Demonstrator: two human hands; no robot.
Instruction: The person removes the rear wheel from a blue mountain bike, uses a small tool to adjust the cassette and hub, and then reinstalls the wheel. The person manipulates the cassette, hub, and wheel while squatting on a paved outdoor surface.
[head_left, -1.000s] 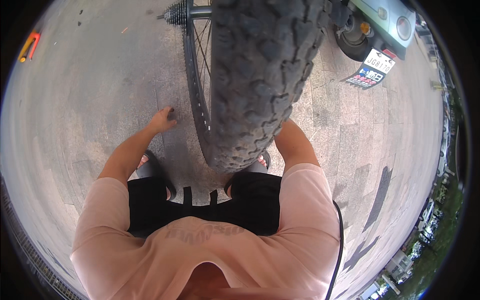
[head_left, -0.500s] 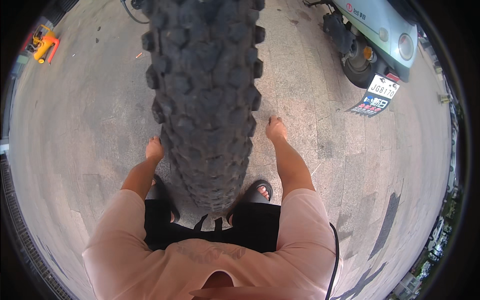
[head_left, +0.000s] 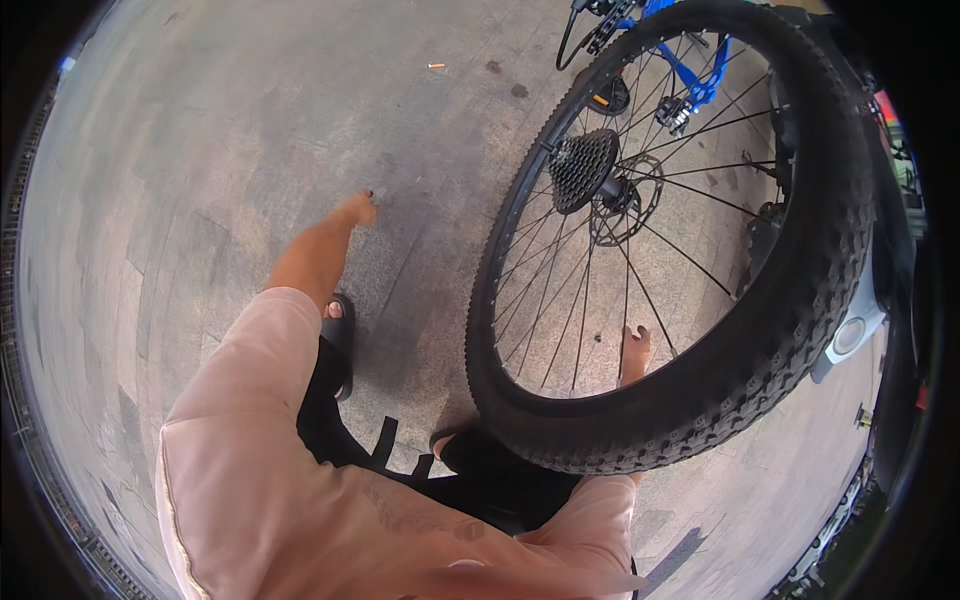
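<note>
A large bicycle wheel (head_left: 700, 437) with a knobby black tyre leans across the right side, its spokes, cassette (head_left: 584, 172) and disc rotor (head_left: 640, 232) facing me. My left hand (head_left: 358, 208) is out to the left over the pavement, well apart from the wheel. Its fingers are curled, with a small dark tip at their end that I cannot make out. Through the spokes shows my right hand (head_left: 635, 348), thumb and finger apart and nothing visible between them. A small dark spot (head_left: 598, 338) appears beside it. The tyre hides my right forearm.
Part of a blue bicycle frame (head_left: 705, 80) shows beyond the wheel at the top. A pale scooter (head_left: 848, 338) stands far right, mostly hidden by the tyre. My left sandal (head_left: 343, 350) rests on the stone pavement (head_left: 200, 180). An orange scrap (head_left: 436, 66) lies far off.
The wheel has gone from edge-on at the centre to the right, tilted so its side shows. My left hand is now clear of the tyre; my right hand appears behind the spokes. The view has shifted.
</note>
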